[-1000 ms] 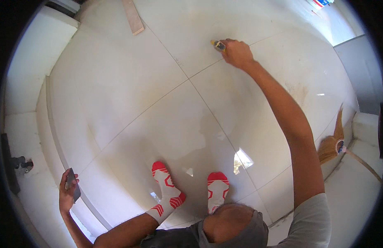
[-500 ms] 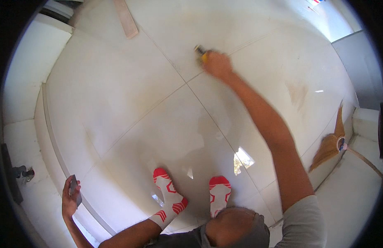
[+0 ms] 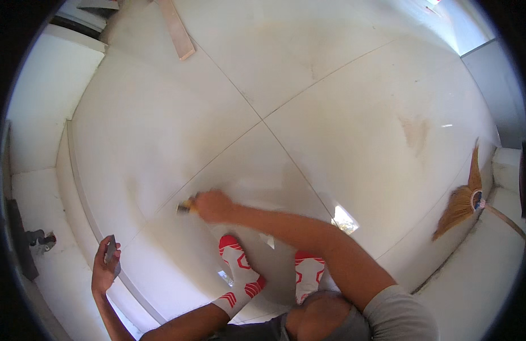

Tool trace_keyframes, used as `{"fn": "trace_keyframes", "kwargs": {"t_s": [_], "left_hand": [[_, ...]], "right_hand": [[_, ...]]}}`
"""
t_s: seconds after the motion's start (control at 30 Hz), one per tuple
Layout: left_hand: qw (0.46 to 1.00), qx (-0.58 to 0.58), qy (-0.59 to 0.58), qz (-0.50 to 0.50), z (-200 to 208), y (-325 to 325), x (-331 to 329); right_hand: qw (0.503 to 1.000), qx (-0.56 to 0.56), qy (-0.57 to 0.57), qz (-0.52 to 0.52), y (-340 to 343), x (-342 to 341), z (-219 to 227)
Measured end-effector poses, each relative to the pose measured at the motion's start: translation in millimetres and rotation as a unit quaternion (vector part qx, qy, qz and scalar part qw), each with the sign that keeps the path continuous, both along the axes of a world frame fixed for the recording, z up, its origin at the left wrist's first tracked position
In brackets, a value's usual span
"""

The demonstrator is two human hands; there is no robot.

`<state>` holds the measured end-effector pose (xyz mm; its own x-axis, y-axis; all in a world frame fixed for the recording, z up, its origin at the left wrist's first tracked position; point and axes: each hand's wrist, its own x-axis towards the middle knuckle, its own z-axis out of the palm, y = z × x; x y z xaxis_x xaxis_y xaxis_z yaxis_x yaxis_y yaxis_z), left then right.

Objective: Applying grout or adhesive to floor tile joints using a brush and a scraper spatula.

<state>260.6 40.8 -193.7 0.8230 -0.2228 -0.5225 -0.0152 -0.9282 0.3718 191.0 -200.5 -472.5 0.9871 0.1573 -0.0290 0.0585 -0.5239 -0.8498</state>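
My right hand (image 3: 213,206) is closed round a small yellow-handled brush (image 3: 187,206), its dark end pointing left. It is low over the pale floor tiles (image 3: 178,119), by a joint line and just beyond my left foot. Motion blurs the brush, so I cannot tell whether it touches the floor. At the far left my left hand (image 3: 103,273) grips a thin, flat, dark grey phone-like thing (image 3: 110,250), held on edge near the low step along the wall. My fingers wrap its edge and hide part of it.
My feet in white and red socks (image 3: 234,256) stand at the lower middle. A straw broom (image 3: 457,210) leans at the right wall. A wooden plank (image 3: 178,34) lies at the far left. Brown smudges (image 3: 415,133) mark the tiles. A pipe fitting (image 3: 41,240) sticks out of the left wall.
My right hand has swept the brush from the far middle of the floor toward me and to the left. My left hand still grips the flat grey thing, nearly in place.
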Motion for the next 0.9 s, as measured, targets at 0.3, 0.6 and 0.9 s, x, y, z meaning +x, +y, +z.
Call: {"fn": "trace_keyframes", "kwargs": {"t_s": [0.3,0.6,0.9], "left_hand": [[0.995,-0.007,0.034,0.092,4.7,82.7,-2.1],[0.998,0.015,0.004,0.066,-0.9,69.2,19.7],[0.918,0.191,-0.106,-0.331,16.0,-140.5,84.2]], "right_hand": [[0.871,-0.370,0.056,-0.320,-377.5,21.5,25.8],[0.975,-0.025,0.204,0.084,-176.2,-167.2,40.7],[0.924,-0.152,-0.143,-0.321,-280.7,-152.2,102.7]]}}
